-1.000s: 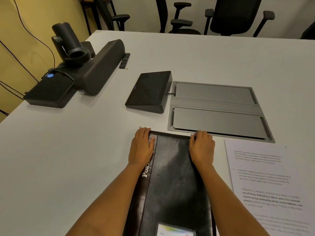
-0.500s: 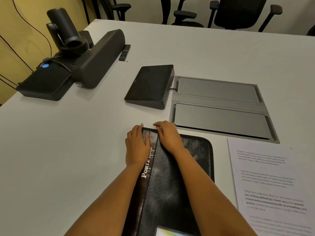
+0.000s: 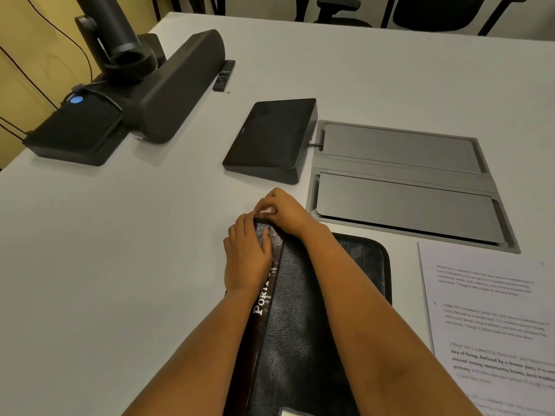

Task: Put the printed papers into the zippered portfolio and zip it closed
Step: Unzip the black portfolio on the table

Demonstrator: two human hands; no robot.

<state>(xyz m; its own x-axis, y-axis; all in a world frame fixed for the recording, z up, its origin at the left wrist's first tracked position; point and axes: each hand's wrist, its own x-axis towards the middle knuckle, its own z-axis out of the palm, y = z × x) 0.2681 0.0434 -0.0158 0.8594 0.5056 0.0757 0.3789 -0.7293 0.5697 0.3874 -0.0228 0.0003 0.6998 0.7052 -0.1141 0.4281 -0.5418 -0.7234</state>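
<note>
Only the head view is given, looking down on a white table [image 3: 120,265]. Near the middle lies the black portfolio [image 3: 300,340], closed and flat, its near end cut off by the bottom of the picture. White lettering runs along its left spine, but the left hand [image 3: 246,259] covers the far letters, so only "PORT" reads clearly.

That left hand lies palm down on the far left corner of the portfolio, fingers stretched out and pressing, gripping nothing. The right hand [image 3: 282,213] reaches across to the same corner, its fingers curled and pinched together at the far edge; a small pale spot shows between the fingertips, too small to say whether it is a zipper pull, so what it holds cannot be told. The right forearm crosses the cover and hides much of it.

To the right, the papers [image 3: 492,325] lie on the table just beside the portfolio, outside it, their right and near edges cut off; the print is mostly too blurred to read.

Farther off are a dark tablet [image 3: 270,139], a grey hatch [image 3: 405,181] set in the table, and at far left a speaker bar [image 3: 180,85] with a camera [image 3: 114,34] cut off at the top.
</note>
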